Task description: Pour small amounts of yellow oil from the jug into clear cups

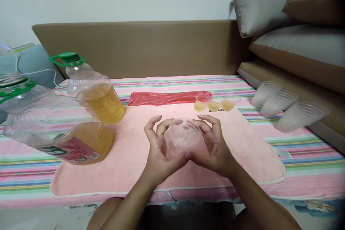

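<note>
Both my hands hold a clear plastic cup (184, 136) above a pink towel (129, 158). My left hand (157, 151) curls round its left side, fingers bent. On the cup's right, my right hand (212, 145) grips it with its fingertips on the rim. The cup looks empty. Behind it stand three small clear cups (214, 103) with yellow liquid in them.
Two big clear bottles of yellow oil with green caps (95, 93) (54, 125) stand at the left. A red plastic bag (167, 97) lies behind the towel. Stacks of clear cups (285, 106) lie at the right on the striped cloth (309, 161). Sofa cushions (269, 3) rise behind.
</note>
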`<state>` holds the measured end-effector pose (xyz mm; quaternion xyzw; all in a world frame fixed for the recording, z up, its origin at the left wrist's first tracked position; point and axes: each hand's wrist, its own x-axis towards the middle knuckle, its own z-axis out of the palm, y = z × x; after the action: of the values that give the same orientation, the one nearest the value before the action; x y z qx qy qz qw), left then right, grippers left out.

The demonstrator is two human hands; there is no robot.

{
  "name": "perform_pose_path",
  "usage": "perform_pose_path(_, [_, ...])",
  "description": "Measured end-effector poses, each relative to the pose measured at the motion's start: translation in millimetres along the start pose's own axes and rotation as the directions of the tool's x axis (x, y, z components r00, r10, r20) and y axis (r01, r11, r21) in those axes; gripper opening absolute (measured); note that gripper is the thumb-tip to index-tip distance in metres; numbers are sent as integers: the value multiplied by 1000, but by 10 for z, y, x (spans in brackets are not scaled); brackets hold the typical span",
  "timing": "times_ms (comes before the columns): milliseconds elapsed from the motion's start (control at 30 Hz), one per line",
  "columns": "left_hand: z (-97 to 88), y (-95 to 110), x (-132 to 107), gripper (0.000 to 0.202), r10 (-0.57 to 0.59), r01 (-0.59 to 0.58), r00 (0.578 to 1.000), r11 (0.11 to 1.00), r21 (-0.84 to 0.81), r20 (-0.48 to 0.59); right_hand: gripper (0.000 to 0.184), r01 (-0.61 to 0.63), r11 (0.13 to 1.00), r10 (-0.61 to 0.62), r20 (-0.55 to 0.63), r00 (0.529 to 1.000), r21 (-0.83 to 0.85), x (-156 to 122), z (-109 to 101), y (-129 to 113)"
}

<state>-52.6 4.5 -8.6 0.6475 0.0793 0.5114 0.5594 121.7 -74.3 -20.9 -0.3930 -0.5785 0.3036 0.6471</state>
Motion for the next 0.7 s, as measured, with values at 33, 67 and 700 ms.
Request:
perform_pose_path(33, [5,3,-5,90,-2,2,1000,1000,-3,4,92,3,1000,-3,0,1000,14,2,7,-6])
perform_pose_path(67, [9,5,-11,91,-3,3,1000,1000,-3,8,92,-3,1000,3,2,1000,24,3,17,-14])
perform_pose_path(700, [210,253,-119,25,-35,29,970,999,29,240,91,-117,792,-442,-695,567,-599,-127,-1479,-204])
